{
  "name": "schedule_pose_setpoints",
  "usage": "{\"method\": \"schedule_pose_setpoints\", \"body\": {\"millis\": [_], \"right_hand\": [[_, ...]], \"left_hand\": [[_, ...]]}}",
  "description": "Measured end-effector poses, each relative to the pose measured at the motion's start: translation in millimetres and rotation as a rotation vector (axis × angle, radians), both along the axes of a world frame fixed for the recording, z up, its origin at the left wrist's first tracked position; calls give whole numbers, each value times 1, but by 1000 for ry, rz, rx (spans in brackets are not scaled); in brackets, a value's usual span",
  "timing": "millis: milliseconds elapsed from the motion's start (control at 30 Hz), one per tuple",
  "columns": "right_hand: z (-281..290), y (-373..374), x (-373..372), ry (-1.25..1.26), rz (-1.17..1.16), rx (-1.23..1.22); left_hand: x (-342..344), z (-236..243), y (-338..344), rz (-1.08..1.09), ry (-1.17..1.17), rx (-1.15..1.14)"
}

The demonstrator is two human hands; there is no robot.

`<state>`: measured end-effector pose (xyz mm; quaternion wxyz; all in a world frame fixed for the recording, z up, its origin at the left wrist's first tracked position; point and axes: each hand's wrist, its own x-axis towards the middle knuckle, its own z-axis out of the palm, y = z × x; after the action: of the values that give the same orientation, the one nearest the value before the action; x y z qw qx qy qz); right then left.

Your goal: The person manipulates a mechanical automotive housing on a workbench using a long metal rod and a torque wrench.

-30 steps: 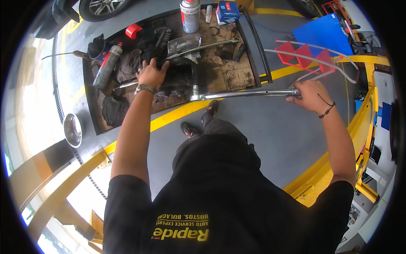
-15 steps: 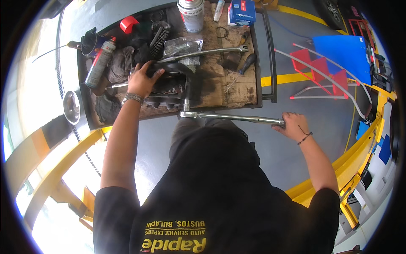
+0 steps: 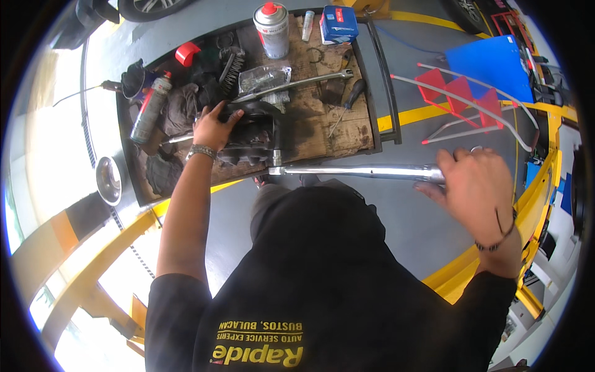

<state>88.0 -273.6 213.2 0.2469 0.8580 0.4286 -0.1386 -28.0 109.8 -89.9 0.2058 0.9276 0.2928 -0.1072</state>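
Note:
A black C-shaped press clamp (image 3: 277,127) lies at the near edge of the wooden-topped bench. My left hand (image 3: 214,129) bears down on its left side, fingers bent over it and thumb stretched out to the right. Dark metal parts under that hand are partly hidden. At the clamp's near end, a socket joins the head of a long chrome torque wrench (image 3: 359,170), which reaches right, past the bench edge. My right hand (image 3: 477,186) is closed around the wrench's handle end, its thumb low beside the handle.
On the bench (image 3: 353,139) are a spray can (image 3: 150,108), a larger can (image 3: 271,34), a blue box (image 3: 339,26), a breaker bar (image 3: 297,84), a screwdriver (image 3: 351,96) and dark rags (image 3: 181,105). A metal bowl (image 3: 109,180) stands left; a red-and-grey stand (image 3: 465,96) is right.
My right hand has risen toward the camera and shifted right with the wrench handle. My left hand stays on the clamp. The view has shifted slightly.

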Motion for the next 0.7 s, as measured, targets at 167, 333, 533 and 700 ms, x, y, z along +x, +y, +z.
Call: {"method": "schedule_pose_setpoints", "body": {"millis": [167,333,533,700], "right_hand": [[49,90,-52,-177,356,-30],[43,66,-30,-122,326,185],[20,34,-20,-132,193,320],[-5,19,-9,-303,403,835]], "left_hand": [[-2,-3,6,33,29,-59],[-3,-11,7,-53,-25,-44],[2,-18,6,-29,38,3],[3,-29,20,-69,-37,-4]]}}
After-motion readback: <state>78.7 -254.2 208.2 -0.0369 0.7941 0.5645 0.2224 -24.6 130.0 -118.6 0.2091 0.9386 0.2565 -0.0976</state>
